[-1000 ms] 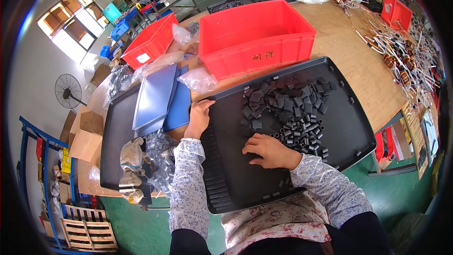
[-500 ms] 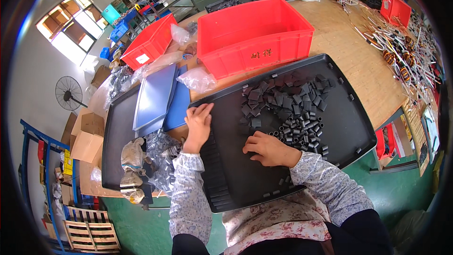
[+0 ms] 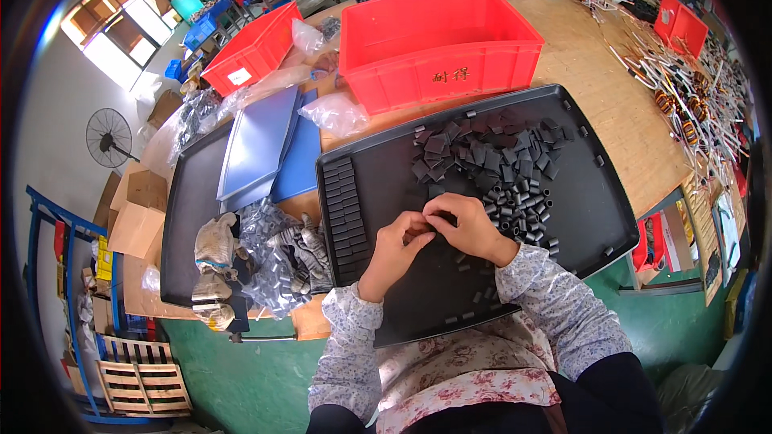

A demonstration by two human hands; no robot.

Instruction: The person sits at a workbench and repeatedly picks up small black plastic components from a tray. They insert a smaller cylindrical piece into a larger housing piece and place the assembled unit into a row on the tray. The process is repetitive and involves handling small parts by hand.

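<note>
Over the middle of a large black tray (image 3: 402, 305), my left hand (image 3: 398, 245) and my right hand (image 3: 468, 227) meet at the fingertips. Both are closed in a pinch, and whatever lies between the fingers is hidden. Just beyond my right hand is a heap of short black tubes (image 3: 527, 201). Behind these spreads a pile of flat black square pieces (image 3: 482, 149). Along the tray's left side, black pieces (image 3: 346, 209) lie in neat columns. A few loose tubes are scattered near the tray's front and right edges.
A large red bin (image 3: 442, 52) stands behind the tray, with a second red bin (image 3: 253, 47) to its left. Blue sheets (image 3: 261, 145), plastic bags and gloves (image 3: 215, 245) lie at left. Wire bundles (image 3: 683, 104) cover the far right, where other people sit.
My left hand has moved right and nearer from the tray's left side, uncovering the columns there. My right hand has risen slightly to meet it, fingers now pinched together.
</note>
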